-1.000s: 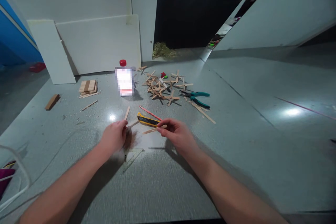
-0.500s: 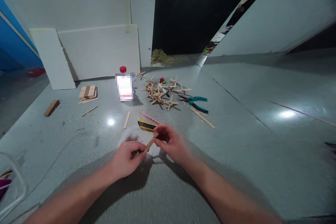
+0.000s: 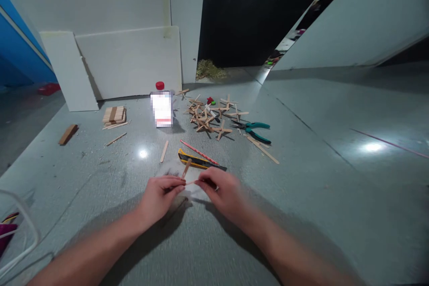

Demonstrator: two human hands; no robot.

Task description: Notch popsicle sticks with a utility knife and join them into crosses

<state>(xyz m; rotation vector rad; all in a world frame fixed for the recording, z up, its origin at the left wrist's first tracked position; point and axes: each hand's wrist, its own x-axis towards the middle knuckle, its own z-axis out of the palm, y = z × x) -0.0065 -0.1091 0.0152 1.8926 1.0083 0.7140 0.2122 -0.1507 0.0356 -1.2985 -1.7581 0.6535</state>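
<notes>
My left hand [image 3: 162, 195] is closed in a pinch on a wooden craft stick [image 3: 187, 169] that points up and away. A second craft stick [image 3: 191, 182], seen nearly edge-on, spans the short gap between my hands. My right hand [image 3: 223, 187] pinches its right end, and its left end meets the fingers of my left hand. Whether the two sticks are joined is hidden by my fingertips. Just beyond my hands a yellow and black utility knife [image 3: 197, 161] lies on the floor, beside a red patterned pencil [image 3: 199, 152].
Beyond are a pile of crossed craft sticks [image 3: 203, 120], teal-handled pliers [image 3: 254, 132] and a red-capped bottle [image 3: 162, 109]. Further left lie a stack of craft sticks [image 3: 114, 115] and a wooden block [image 3: 68, 134]. White boards [image 3: 130, 62] lean on the wall; a white cable [image 3: 31, 232] curves at lower left.
The sticks have turned: one now points upward from my left hand and the other lies level between both hands. My right hand has dropped slightly, uncovering more of the knife and pencil.
</notes>
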